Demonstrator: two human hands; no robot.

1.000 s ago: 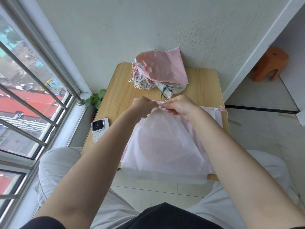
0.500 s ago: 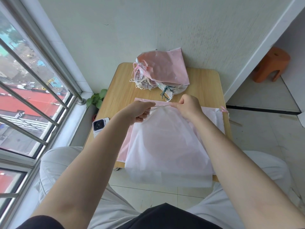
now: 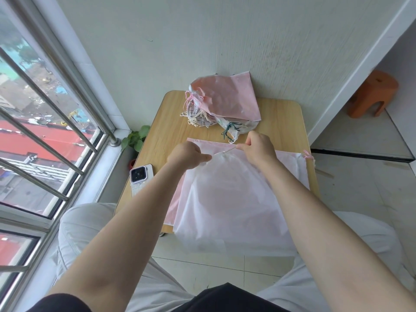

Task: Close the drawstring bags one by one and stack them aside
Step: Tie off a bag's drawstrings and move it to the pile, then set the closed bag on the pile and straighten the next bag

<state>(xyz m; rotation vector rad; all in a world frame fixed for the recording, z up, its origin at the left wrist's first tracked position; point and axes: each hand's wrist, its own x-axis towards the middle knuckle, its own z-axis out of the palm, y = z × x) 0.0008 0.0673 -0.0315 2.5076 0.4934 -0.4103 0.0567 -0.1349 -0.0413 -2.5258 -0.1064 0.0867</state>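
Note:
A translucent white drawstring bag (image 3: 231, 206) lies on top of flat pink bags (image 3: 292, 161) on the small wooden table (image 3: 283, 118). Its mouth is gathered into a bunch at the top. My left hand (image 3: 188, 155) pinches that gathered mouth. My right hand (image 3: 258, 148) pinches the drawstring (image 3: 228, 151), which runs taut from the bunch toward it. At the back of the table sits a pile of closed bags (image 3: 225, 104), a pink one on top, with loose cords hanging out.
A phone (image 3: 141, 179) lies at the table's left edge, camera side up. A small green plant (image 3: 136, 137) stands by the window rails on the left. An orange stool (image 3: 373, 95) is on the floor at the far right. The wall is directly behind the table.
My hands moved apart: the right pulled the cord out to the right while the left held the mouth, which has drawn tighter into a bunch.

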